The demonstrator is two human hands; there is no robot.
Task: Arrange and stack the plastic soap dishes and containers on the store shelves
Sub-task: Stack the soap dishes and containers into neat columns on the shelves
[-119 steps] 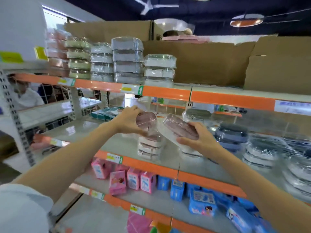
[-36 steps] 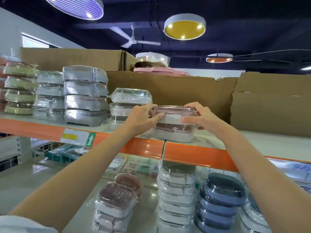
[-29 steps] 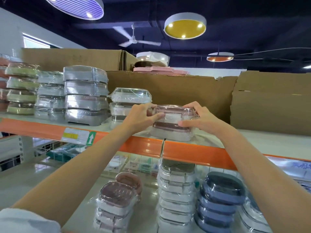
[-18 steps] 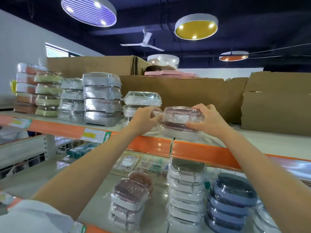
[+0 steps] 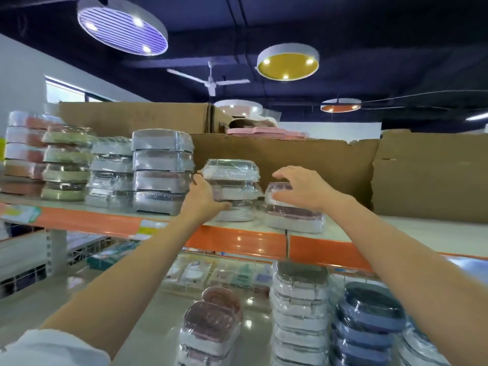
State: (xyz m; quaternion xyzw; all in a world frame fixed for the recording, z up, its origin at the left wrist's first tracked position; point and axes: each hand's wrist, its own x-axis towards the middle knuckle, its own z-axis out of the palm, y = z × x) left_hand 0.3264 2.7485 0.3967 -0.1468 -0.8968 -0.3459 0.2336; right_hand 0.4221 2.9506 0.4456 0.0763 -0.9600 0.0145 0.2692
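On the top shelf [image 5: 412, 231] two pink-and-white soap dishes [image 5: 294, 220], wrapped in clear film, sit stacked near the orange front edge. My right hand [image 5: 301, 190] hovers just above and in front of them, fingers spread, holding nothing. To their left stands a stack of three wrapped white soap dishes [image 5: 232, 170]. My left hand [image 5: 204, 199] clasps the left side of that stack, thumb up by its middle dish and fingers curled under its front.
Taller stacks of grey [image 5: 162, 165], green [image 5: 67, 162] and pink [image 5: 23, 149] wrapped dishes fill the top shelf's left. Cardboard boxes [image 5: 433, 175] stand close behind. The lower shelf carries pink [image 5: 208, 328], white [image 5: 301, 299] and blue [image 5: 369, 320] stacks.
Both hands have let go of the pink-and-white dishes, which now rest on the shelf. My left hand moved left onto the white stack; my right hand opened and lifted off.
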